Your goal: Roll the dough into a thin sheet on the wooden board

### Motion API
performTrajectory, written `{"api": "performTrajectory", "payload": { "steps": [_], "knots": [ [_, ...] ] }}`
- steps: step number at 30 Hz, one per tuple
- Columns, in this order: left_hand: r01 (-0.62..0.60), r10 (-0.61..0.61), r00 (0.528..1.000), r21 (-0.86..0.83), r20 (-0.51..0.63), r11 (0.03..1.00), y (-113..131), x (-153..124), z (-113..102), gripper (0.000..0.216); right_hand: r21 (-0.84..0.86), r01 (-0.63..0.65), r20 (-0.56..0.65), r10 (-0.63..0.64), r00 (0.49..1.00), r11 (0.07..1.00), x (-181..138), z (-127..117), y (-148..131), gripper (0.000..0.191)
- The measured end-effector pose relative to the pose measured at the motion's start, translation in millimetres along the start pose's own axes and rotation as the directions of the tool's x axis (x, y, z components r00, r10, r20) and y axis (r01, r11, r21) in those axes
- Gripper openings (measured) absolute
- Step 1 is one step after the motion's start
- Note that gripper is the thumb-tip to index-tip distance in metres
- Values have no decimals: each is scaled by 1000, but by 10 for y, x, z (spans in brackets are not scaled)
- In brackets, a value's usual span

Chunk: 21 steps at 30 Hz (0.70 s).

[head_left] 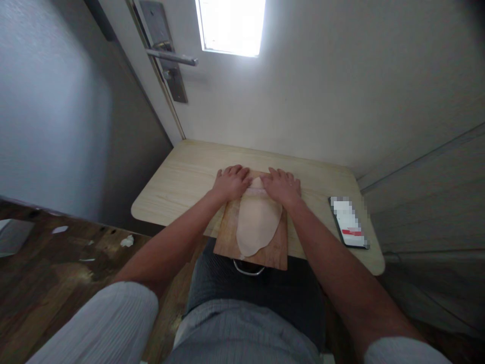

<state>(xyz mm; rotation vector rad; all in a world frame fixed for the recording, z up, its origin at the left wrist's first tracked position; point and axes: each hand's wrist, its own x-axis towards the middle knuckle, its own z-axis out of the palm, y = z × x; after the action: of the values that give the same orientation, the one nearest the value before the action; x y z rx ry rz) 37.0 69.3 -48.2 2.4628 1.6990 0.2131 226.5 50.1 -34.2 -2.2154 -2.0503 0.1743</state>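
Note:
A flat oval sheet of pale dough (pixel 257 222) lies on a wooden board (pixel 278 247) near the front edge of a light wooden table (pixel 182 182). My left hand (pixel 232 181) and my right hand (pixel 282 186) rest palm-down side by side at the far end of the dough. Under them lies a pale rolled part or roller (pixel 255 192), mostly hidden by the palms. Fingers of both hands lie flat and stretched forward.
A phone (pixel 350 222) lies on the table to the right of the board. A metal handle loop (pixel 248 270) sticks out under the board's near edge. A door with a lever handle (pixel 172 57) stands behind the table on the left. Scraps litter the floor.

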Motion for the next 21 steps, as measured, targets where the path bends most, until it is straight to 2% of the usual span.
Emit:
{"api": "performTrajectory", "payload": {
  "steps": [3,6,12,21],
  "knots": [
    [16,-16,1000,-1,9,1000,35,-59,-10,58,-15,12,18,-12,1000,1000,-37,-6,5,62],
    [30,-30,999,16,-29,999,89,-180,-15,58,-38,50,32,-48,998,998,-106,-21,14,59],
    [47,-46,998,10,-49,999,202,-423,-18,58,-63,78,1,-78,997,995,-294,-19,45,61],
    [15,-8,995,69,-99,998,318,-690,-30,59,-55,66,-175,-75,982,996,-655,75,77,60]
  ]
}}
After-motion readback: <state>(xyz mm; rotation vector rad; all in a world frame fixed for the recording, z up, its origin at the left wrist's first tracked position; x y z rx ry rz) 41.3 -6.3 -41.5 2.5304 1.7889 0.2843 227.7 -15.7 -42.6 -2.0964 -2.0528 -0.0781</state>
